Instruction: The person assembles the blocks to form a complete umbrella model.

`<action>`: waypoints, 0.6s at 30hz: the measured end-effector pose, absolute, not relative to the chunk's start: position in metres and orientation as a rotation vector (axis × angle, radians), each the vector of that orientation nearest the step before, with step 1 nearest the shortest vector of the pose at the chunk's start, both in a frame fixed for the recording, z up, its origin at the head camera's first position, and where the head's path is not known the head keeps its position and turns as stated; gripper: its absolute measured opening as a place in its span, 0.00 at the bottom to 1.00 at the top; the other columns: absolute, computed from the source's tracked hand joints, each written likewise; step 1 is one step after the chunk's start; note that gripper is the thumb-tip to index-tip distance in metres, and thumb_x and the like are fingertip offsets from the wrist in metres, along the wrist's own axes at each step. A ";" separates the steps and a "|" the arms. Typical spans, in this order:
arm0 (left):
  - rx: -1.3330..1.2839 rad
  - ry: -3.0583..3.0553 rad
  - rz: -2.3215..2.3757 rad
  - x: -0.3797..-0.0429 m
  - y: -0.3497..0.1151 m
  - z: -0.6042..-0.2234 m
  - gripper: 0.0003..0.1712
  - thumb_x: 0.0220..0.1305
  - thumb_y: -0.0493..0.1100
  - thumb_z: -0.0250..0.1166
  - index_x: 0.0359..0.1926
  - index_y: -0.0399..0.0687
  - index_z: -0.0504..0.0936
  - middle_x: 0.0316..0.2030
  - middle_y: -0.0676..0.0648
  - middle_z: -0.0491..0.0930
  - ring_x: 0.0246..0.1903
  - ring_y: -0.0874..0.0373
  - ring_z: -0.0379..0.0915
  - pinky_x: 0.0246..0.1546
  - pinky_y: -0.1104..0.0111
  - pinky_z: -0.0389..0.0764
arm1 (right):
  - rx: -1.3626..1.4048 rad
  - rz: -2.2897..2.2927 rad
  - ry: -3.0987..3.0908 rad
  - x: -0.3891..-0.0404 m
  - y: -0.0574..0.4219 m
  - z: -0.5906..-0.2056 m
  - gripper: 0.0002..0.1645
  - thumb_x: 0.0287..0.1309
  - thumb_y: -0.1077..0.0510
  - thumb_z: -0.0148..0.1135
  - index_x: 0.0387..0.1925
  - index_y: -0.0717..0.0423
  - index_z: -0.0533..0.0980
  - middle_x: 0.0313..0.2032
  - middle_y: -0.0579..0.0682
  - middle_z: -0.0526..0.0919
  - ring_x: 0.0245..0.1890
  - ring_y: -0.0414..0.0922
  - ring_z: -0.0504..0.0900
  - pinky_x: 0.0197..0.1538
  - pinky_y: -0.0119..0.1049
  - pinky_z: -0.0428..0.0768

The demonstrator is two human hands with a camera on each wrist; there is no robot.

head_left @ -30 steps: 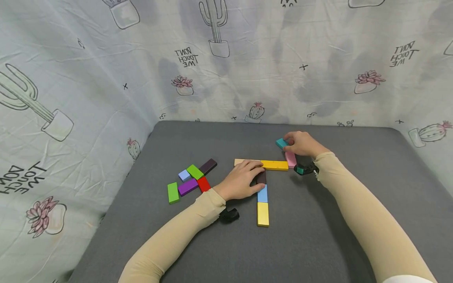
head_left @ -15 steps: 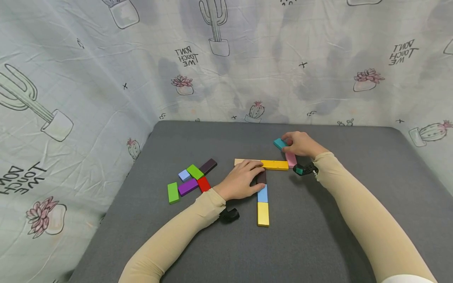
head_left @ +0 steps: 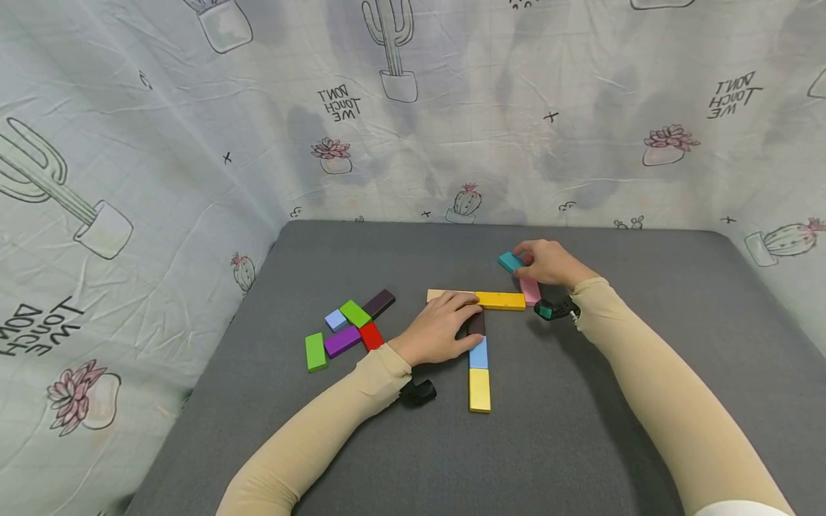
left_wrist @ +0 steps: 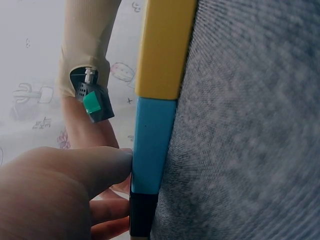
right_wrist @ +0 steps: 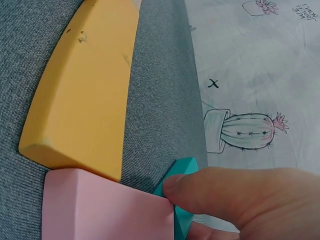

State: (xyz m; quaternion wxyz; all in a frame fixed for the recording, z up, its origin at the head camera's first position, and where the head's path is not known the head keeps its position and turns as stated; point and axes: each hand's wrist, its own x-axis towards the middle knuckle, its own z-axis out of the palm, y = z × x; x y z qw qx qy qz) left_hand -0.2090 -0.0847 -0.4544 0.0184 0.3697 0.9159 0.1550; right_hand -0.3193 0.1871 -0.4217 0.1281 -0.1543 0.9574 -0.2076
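With thumb and fingers my right hand (head_left: 548, 263) pinches a teal block (head_left: 510, 262). That block sits slanted at the far end of a pink block (head_left: 530, 291); in the right wrist view the thumb lies on the teal block (right_wrist: 185, 165), beside the pink block (right_wrist: 107, 210). My left hand (head_left: 442, 330) rests over the joint of a row and a column, partly hiding a beige block (head_left: 442, 294) and a dark block (head_left: 477, 324). Its thumb touches the side of the light blue block (left_wrist: 152, 145) in the left wrist view. An orange-yellow block (head_left: 502, 301) extends the row to the pink one.
A yellow block (head_left: 480, 390) ends the column nearest me. Left of my left hand lie several loose blocks, including a purple block (head_left: 343, 341), a red block (head_left: 371, 335) and a dark block (head_left: 379, 304). The grey table (head_left: 581, 444) meets a patterned cloth (head_left: 258, 143) behind.
My right hand has shifted the teal block slightly left, mostly between the two earlier frames. The left hand keeps its place.
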 end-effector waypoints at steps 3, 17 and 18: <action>1.141 2.845 0.481 -0.209 -0.085 -0.454 0.32 0.76 0.59 0.60 0.72 0.49 0.75 0.74 0.48 0.67 0.73 0.52 0.61 0.75 0.54 0.65 | -0.445 -0.611 2.784 -0.320 0.187 -0.422 0.32 0.66 0.55 0.67 0.67 0.64 0.73 0.56 0.70 0.82 0.54 0.62 0.82 0.60 0.60 0.80; 1.127 2.855 0.484 -0.213 -0.081 -0.456 0.32 0.76 0.59 0.61 0.72 0.49 0.75 0.74 0.48 0.67 0.74 0.52 0.61 0.75 0.54 0.65 | -0.462 -0.641 2.779 -0.324 0.191 -0.424 0.32 0.67 0.55 0.66 0.68 0.65 0.73 0.57 0.71 0.80 0.55 0.63 0.82 0.59 0.60 0.80; 1.127 2.857 0.483 -0.213 -0.080 -0.456 0.32 0.76 0.59 0.61 0.72 0.49 0.75 0.74 0.48 0.67 0.74 0.52 0.61 0.75 0.54 0.65 | -0.466 -0.640 2.780 -0.325 0.191 -0.424 0.32 0.67 0.55 0.66 0.68 0.65 0.73 0.57 0.71 0.81 0.54 0.63 0.82 0.59 0.60 0.80</action>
